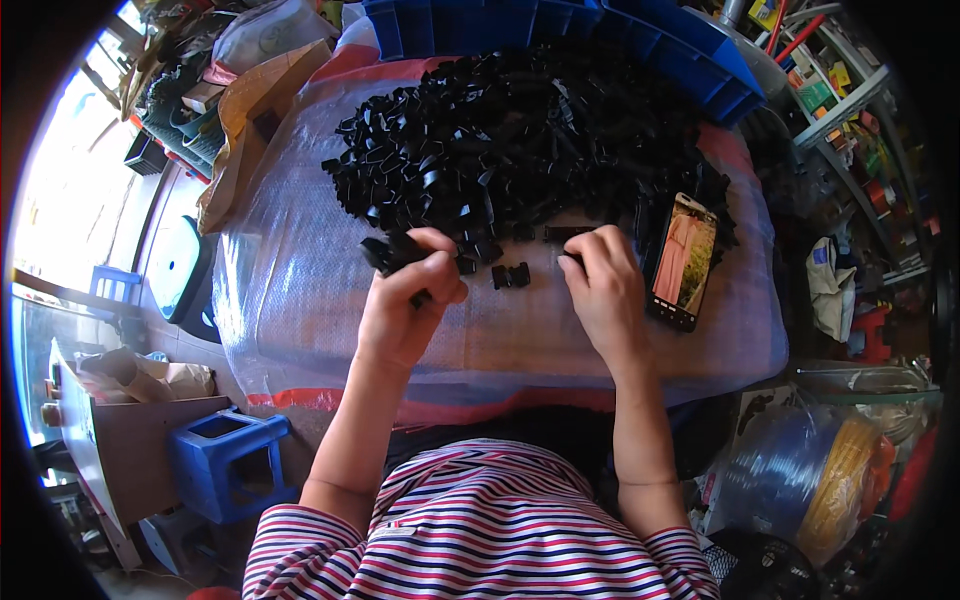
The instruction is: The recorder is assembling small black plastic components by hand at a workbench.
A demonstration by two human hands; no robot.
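A large heap of small black plastic pieces (450,150), some looking like clips, covers the far half of a plastic-wrapped surface. At the heap's near left edge, my left hand (415,290) is closed around several black plastic pieces (392,252), which stick out past the fingers. My right hand (608,290) is to the right with thumb and fingers pinched together. A small black piece (571,257) shows at its fingertips, partly hidden by them. Between the hands a loose black piece (510,276) lies on the wrap.
A phone (683,262) with a lit picture lies right of my right hand. Blue plastic bins (470,28) stand behind the heap. A blue stool (228,465) is at the lower left, and wrapped coils (800,475) are at the lower right. Crowded shelves (845,110) line the right side.
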